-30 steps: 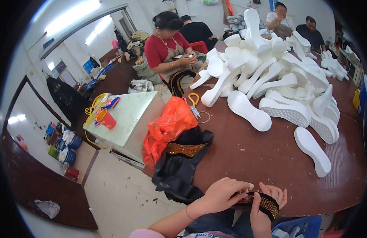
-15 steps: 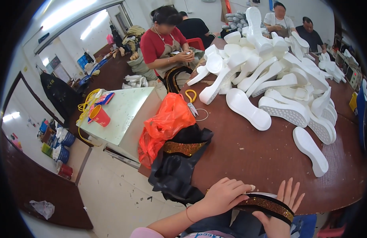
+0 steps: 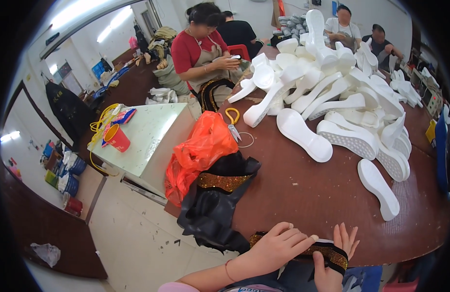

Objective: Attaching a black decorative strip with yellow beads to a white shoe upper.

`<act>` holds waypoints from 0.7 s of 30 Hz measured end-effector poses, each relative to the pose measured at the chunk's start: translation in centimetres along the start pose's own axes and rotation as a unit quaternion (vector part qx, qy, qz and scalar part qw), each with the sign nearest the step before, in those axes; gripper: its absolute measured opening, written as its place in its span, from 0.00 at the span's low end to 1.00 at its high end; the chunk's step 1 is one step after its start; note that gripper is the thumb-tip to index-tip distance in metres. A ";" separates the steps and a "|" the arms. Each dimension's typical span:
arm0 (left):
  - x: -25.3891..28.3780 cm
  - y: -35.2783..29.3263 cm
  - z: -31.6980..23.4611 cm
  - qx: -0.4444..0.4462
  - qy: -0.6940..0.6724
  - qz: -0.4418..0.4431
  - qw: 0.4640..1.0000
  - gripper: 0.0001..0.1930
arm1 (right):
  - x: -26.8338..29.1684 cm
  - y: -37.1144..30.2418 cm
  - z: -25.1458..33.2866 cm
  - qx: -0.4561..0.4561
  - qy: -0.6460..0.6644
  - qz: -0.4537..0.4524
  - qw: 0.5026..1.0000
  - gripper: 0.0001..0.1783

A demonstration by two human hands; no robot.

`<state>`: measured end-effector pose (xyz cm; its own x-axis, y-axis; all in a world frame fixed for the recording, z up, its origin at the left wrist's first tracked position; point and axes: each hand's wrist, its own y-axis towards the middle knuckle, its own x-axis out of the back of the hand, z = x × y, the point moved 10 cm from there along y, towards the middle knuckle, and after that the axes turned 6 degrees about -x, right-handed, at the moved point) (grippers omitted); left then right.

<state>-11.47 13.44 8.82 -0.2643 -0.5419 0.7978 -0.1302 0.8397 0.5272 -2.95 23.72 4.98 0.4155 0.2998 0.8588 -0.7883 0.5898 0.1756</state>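
Note:
A black band with gold glittering stones [image 3: 335, 255] is stretched sideways at the table's near edge, and a white edge of something shows just behind it. My left hand [image 3: 276, 249] lies over the band's middle, fingers bent and pressed down on it. The band's other end comes out to the left of that hand. My right hand [image 3: 332, 267] grips the right end, thumb in front and fingers stretched out behind. Left of my hands, another gold-stoned black piece [image 3: 224, 182] lies on black sheet material [image 3: 210, 214] hanging over the table edge.
White shoe soles [image 3: 303, 134] are heaped across the brown table [image 3: 283, 194]; one lone sole [image 3: 378, 190] lies nearer. An orange plastic bag [image 3: 205, 141] and yellow-handled scissors [image 3: 232, 121] are at left, beside a cabinet [image 3: 152, 131] bearing a red cup [image 3: 118, 138]. Several people sit beyond.
My left hand has shifted slightly, and the band's end now shows to its left. My right fingers have drawn closer together. Across the table, a seated person's hands have moved.

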 end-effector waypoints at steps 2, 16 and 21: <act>0.0 0.2 -0.2 -0.009 0.011 -0.001 1.000 0.16 | -0.5 -0.1 -0.5 0.004 -0.019 0.003 1.000 0.35; -1.3 -1.0 2.1 0.089 -0.203 -0.041 0.974 0.15 | 3.3 -0.2 2.5 0.066 0.020 -0.057 0.996 0.21; -1.6 -0.9 2.4 0.099 -0.201 -0.057 0.973 0.14 | 3.4 0.0 2.6 0.030 0.055 -0.054 0.997 0.15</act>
<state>-13.22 13.65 6.34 -0.5846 -0.6072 0.5381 -0.3508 0.7872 0.5072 -2.74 22.80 9.14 0.5440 0.3202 0.7756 -0.7610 0.5777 0.2953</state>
